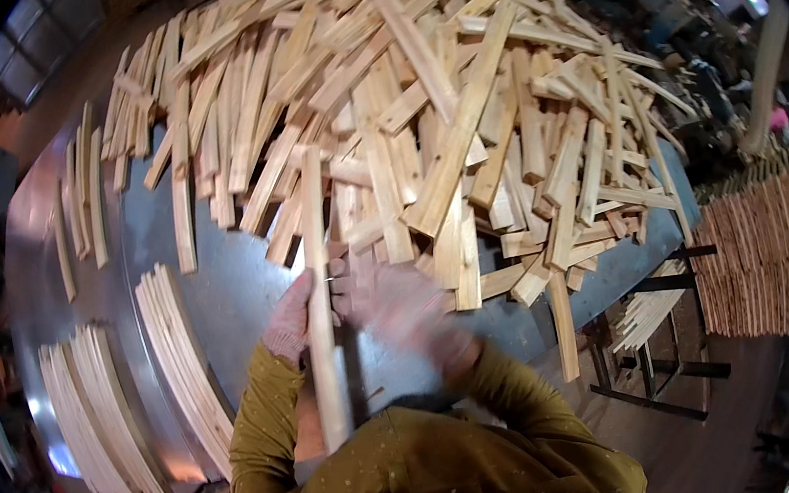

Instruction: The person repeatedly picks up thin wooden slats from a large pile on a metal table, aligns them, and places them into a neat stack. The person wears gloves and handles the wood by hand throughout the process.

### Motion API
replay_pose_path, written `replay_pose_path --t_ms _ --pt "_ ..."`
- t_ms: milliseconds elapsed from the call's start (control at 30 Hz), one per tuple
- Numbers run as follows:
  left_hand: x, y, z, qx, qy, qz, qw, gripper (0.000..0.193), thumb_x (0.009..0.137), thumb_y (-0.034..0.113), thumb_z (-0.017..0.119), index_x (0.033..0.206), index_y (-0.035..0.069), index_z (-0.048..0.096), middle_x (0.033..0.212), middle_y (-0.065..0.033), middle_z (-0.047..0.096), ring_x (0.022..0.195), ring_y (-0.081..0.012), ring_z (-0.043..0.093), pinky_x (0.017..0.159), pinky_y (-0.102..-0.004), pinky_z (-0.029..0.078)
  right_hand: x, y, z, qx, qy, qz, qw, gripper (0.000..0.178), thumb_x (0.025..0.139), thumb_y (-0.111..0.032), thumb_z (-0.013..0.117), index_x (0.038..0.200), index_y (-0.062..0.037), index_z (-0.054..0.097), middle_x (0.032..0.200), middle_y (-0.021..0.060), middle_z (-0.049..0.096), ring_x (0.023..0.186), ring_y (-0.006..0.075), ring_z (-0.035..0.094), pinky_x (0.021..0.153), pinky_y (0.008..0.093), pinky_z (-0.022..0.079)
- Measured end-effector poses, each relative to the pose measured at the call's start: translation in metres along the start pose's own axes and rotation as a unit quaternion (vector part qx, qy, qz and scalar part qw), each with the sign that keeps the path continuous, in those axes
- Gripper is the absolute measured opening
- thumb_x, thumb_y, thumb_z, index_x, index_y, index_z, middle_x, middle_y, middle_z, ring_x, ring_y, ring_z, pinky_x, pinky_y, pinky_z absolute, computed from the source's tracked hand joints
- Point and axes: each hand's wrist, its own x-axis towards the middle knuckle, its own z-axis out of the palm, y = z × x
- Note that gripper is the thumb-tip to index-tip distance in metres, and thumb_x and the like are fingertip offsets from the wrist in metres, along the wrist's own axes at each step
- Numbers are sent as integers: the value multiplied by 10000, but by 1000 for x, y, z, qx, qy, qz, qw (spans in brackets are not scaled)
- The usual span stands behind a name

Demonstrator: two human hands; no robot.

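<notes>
An upright-looking pale wooden strip (319, 285) runs from the near edge of the pile down toward my body. My left hand (291, 316), in what looks like a pale pink knit glove, is closed on its left side. To the right of the strip is my right hand (402, 310), smeared by motion, its fingertips close to the strip. I cannot make out whether those fingers grip anything. Just beyond both hands, a large heap of loose wooden strips (426, 183) lies crisscrossed on the metal table (232, 284).
Neat bundles of thin strips (181, 356) and more strips (106, 420) lie at the left. A few single strips (93, 200) rest at the far left. On the right are a tall stack of wood (764, 250) and a black metal stand (647, 378). One strip (563, 324) overhangs the table's near edge.
</notes>
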Motion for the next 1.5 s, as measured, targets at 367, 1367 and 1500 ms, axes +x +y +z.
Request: replay_pose_path --t_ms 367,1367,1500 --pt "-91 21 -62 576 509 65 637 622 938 375 599 1471 103 429 1201 -129 680 1157 -264 639 896 -404 517 167 129 -70 -349 133 105 922 685 764 -228 699 1348 28 449 1039 234 683 936 398 678 829 424 539" --pt "-136 -28 -127 -78 366 107 921 312 973 313 632 1097 26 623 857 -109 659 724 -250 671 585 -383 578 184 45 37 -569 -6 -323 756 708 972 -550 475 1542 -154 337 1423 194 509 1299 380 503 1066 533 405" --pt "-167 -46 -152 -173 126 156 964 672 884 465 740 1193 -94 533 929 -193 645 868 -313 691 761 -402 613 212 72 33 -577 -207 -245 751 922 848 -600 646 1582 -201 255 1530 137 430 1419 342 395 1179 527 260"
